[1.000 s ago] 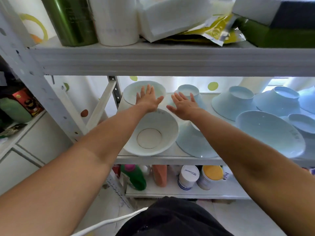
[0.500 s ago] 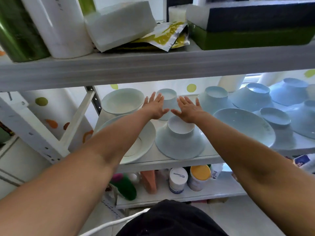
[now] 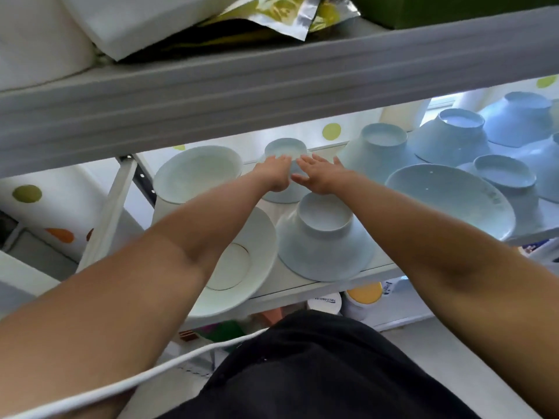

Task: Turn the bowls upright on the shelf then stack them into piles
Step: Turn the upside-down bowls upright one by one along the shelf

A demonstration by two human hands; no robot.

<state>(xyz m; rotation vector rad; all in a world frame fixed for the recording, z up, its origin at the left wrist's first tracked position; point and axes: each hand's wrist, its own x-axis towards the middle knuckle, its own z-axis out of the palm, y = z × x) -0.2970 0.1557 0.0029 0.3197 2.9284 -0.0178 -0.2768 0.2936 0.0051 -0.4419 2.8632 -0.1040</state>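
On the middle shelf [image 3: 302, 290], a pale blue bowl [image 3: 286, 150] stands upside down at the back. My left hand [image 3: 273, 175] lies against its left side and my right hand [image 3: 322, 175] against its right side, fingers stretched out; the bowl rests on the shelf. In front of it sits another upside-down pale blue bowl [image 3: 323, 240]. Two white bowls stand upright on the left, one at the back [image 3: 196, 173] and one at the front [image 3: 245, 261]. To the right is an upright blue bowl [image 3: 447, 201] among several upside-down blue bowls [image 3: 453, 134].
The upper shelf board [image 3: 272, 86] hangs low just above my hands, loaded with boxes and a foil packet [image 3: 272, 16]. A diagonal white brace [image 3: 112, 207] stands at the left. Jars [image 3: 325, 303] sit on the shelf below. A white cable [image 3: 121, 385] crosses my body.
Both hands have reached farther back and now rest against the sides of the upside-down bowl at the rear. My view has come closer to the shelf.
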